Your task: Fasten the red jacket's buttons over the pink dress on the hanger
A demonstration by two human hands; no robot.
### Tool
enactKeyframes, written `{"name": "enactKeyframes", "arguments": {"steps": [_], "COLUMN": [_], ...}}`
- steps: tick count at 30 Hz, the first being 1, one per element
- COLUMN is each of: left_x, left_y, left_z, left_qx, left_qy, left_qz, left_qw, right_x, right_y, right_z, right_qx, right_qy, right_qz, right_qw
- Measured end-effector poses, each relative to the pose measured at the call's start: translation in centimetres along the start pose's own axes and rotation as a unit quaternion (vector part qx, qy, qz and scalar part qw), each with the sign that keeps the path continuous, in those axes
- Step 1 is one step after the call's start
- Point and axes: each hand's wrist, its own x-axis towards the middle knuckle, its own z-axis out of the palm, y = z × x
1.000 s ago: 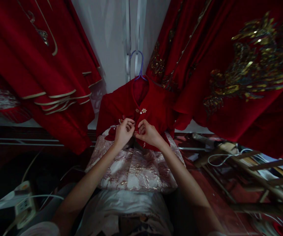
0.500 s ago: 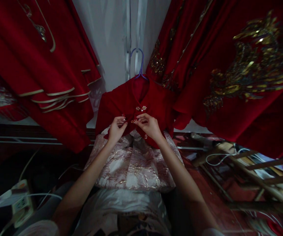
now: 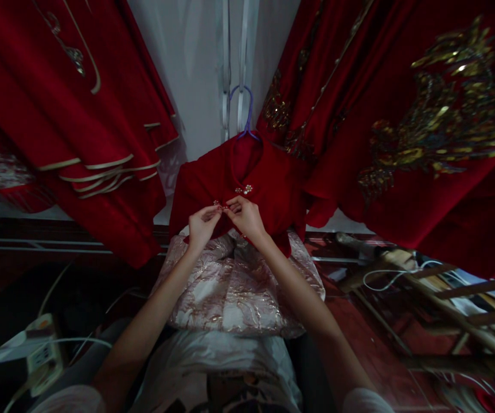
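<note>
A small red jacket (image 3: pixel 268 183) hangs on a purple hanger (image 3: pixel 244 112) over a pink and gold brocade skirt (image 3: pixel 234 292). My left hand (image 3: pixel 202 226) and my right hand (image 3: pixel 244 218) meet at the jacket's front opening. Both pinch a small pearl button clasp (image 3: pixel 219 205) on the front edges. Just above them sits another clasp (image 3: pixel 244 189), fastened.
Large red embroidered garments hang at the left (image 3: pixel 70 115) and at the right (image 3: pixel 402 132). A white wall with grey straps (image 3: pixel 225 63) is behind. A power strip with cables (image 3: pixel 41 355) lies at the lower left. A wooden rack with cords (image 3: pixel 445 298) stands at the right.
Both hands have moved up the jacket's front, from a lower clasp near the hem to one just under the top clasp.
</note>
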Motion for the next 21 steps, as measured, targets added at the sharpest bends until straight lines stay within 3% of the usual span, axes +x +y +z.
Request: {"name": "enactKeyframes", "arguments": {"steps": [8,21], "left_x": [-0.1,0.1], "left_y": [0.9,0.8], "left_z": [0.3,-0.8], "left_qx": [-0.010,0.081], "left_qy": [-0.012,-0.034], "left_qz": [-0.014,0.027], "left_qw": [1.000,0.996], "right_x": [-0.1,-0.7], "right_y": [0.3,0.1], "right_z": [-0.3,0.5], "right_qx": [-0.007,-0.023], "right_qy": [-0.016,0.027], "right_qz": [0.001,-0.011], "right_qw": [1.000,0.999]}}
